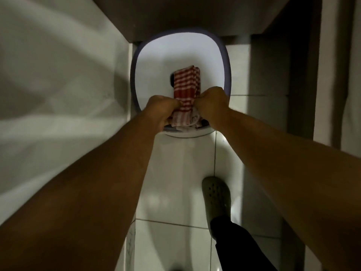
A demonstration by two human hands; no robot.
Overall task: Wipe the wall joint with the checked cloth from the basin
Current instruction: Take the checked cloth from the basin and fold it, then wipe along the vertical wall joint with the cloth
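A red-and-white checked cloth (pixel 186 89) hangs folded over a white basin (pixel 156 55) with a purple rim, which stands on the tiled floor. My left hand (pixel 161 111) grips the cloth's near left side. My right hand (pixel 212 103) is closed on its near right side. Both hands hold the cloth above the basin's near rim, with the bunched lower part of the cloth between them. The wall (pixel 58 75) rises on the left and meets the floor beside the basin.
White floor tiles (pixel 181 173) run toward me. My foot in a grey perforated clog (pixel 215 196) stands at the lower right, with a dark trouser leg above it. A dark ledge (pixel 195 14) overhangs the basin's far side. A second wall stands on the right.
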